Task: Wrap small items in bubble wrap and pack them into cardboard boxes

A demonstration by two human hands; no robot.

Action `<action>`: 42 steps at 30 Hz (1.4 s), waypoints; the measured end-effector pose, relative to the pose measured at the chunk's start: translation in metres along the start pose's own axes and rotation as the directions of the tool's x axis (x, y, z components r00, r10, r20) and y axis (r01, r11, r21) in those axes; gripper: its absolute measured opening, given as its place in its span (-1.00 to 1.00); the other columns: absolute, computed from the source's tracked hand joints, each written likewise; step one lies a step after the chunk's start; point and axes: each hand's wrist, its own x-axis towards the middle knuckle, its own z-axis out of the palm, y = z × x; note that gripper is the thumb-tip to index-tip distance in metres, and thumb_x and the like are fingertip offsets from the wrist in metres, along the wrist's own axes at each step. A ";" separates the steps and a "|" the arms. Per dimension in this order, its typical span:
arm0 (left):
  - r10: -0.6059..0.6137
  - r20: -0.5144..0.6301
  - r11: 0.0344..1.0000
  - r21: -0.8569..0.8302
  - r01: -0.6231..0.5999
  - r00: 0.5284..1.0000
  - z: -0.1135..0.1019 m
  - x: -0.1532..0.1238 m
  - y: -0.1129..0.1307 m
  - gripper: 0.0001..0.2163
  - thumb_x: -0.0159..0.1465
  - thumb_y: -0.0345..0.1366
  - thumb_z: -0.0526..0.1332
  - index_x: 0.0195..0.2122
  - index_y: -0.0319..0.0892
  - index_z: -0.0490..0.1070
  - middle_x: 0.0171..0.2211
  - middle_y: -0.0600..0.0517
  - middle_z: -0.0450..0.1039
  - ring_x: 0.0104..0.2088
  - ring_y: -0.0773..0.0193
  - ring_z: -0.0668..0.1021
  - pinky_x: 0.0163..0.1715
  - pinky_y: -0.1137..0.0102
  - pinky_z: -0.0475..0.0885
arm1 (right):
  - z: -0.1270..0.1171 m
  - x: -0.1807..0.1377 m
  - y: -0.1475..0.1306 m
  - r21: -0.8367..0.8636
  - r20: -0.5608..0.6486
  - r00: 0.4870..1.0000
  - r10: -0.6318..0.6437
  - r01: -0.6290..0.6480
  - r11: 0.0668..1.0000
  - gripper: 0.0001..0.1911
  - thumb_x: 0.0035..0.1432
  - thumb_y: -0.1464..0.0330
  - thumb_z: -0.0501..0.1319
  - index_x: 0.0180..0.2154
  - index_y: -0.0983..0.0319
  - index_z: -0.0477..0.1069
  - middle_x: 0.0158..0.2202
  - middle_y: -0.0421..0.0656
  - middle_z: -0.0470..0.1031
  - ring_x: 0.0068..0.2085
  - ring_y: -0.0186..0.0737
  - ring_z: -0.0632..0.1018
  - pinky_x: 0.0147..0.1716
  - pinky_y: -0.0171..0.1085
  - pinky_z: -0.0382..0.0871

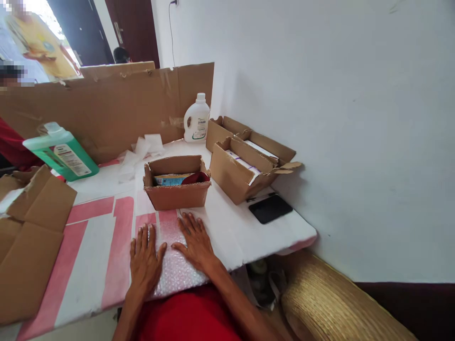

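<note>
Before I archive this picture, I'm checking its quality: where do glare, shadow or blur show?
Head view: daylight glares at upper left, where the person in yellow looks soft; the clear bubble wrap catches glints; faint shadows fall on the white wall beside the right-hand open brown cardboard boxes; the bare left hand and right hand look fairly sharp.

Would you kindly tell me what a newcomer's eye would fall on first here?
Probably the left hand and right hand, spread flat on bubble wrap at the table's near edge. Just beyond them stands an open cardboard box. The bright green bottle on the left would likely draw the eye next.
</note>
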 end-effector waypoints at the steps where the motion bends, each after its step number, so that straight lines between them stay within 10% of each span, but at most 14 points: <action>1: -0.006 0.011 1.000 0.002 0.006 1.000 0.000 0.001 -0.003 -0.40 0.44 -0.06 -0.08 0.43 -0.24 0.02 0.44 -0.19 0.03 0.46 0.01 0.07 0.40 -0.02 -0.02 | -0.002 0.000 0.004 -0.008 0.000 1.000 0.008 -0.008 1.000 -0.18 0.37 -0.02 0.11 0.46 0.20 -0.08 0.50 -0.06 -0.20 0.50 0.04 -0.15 0.43 0.15 -0.19; 9: 0.161 -0.102 0.982 -0.080 -0.170 0.982 -0.022 -0.028 -0.049 -0.29 0.42 -0.04 0.02 0.48 -0.18 -0.24 0.42 -0.23 0.11 0.41 -0.03 0.21 0.31 -0.04 0.21 | -0.043 -0.039 0.035 0.060 0.026 0.994 -0.103 0.101 0.993 -0.11 0.35 -0.03 0.13 0.46 0.29 -0.11 0.50 0.04 -0.21 0.50 0.03 -0.14 0.42 0.06 -0.04; 13: 0.506 -0.010 0.862 -0.032 -0.506 0.862 -0.045 -0.059 -0.070 -0.18 0.27 0.01 0.23 0.46 -0.16 -0.07 0.44 -0.17 0.08 0.40 -0.04 0.22 0.32 0.11 0.20 | -0.053 -0.074 0.061 0.056 0.143 0.902 -0.407 0.403 0.914 0.15 0.10 -0.21 0.27 0.47 0.25 -0.11 0.49 0.06 -0.14 0.49 0.15 -0.11 0.41 0.16 -0.09; 16: 0.575 -0.047 0.818 -0.010 -0.576 0.817 -0.050 -0.070 -0.077 -0.30 0.28 -0.29 0.14 0.45 -0.19 -0.02 0.40 -0.17 0.17 0.38 0.04 0.27 0.31 0.19 0.19 | -0.051 -0.086 0.069 0.022 0.171 0.872 -0.459 0.462 0.886 -0.01 0.23 -0.06 0.24 0.46 0.29 -0.07 0.47 0.07 -0.02 0.48 0.10 -0.04 0.41 0.12 -0.05; 28: 0.353 -0.108 0.830 -0.422 -0.365 0.929 -0.055 -0.061 -0.089 -0.59 0.33 -0.36 0.13 0.21 -0.03 0.35 0.03 -0.03 0.57 0.02 0.19 0.59 0.00 0.31 0.51 | -0.036 -0.100 0.046 0.052 -0.174 0.930 -0.323 0.336 0.941 -0.60 0.39 0.26 0.17 0.19 0.23 0.40 0.17 0.04 0.51 0.28 0.04 0.41 0.22 0.13 0.32; 42: 0.148 -0.276 0.911 -0.337 -0.240 0.950 -0.063 -0.098 -0.080 -0.80 0.33 -0.38 0.15 -0.08 -0.02 0.49 -0.18 0.04 0.60 -0.09 0.16 0.60 -0.01 0.21 0.38 | -0.021 -0.106 0.004 0.245 -0.357 0.933 -0.050 0.145 0.959 -0.84 0.39 0.44 0.14 -0.20 0.16 0.49 -0.01 -0.12 0.63 0.21 -0.03 0.46 0.32 0.15 0.06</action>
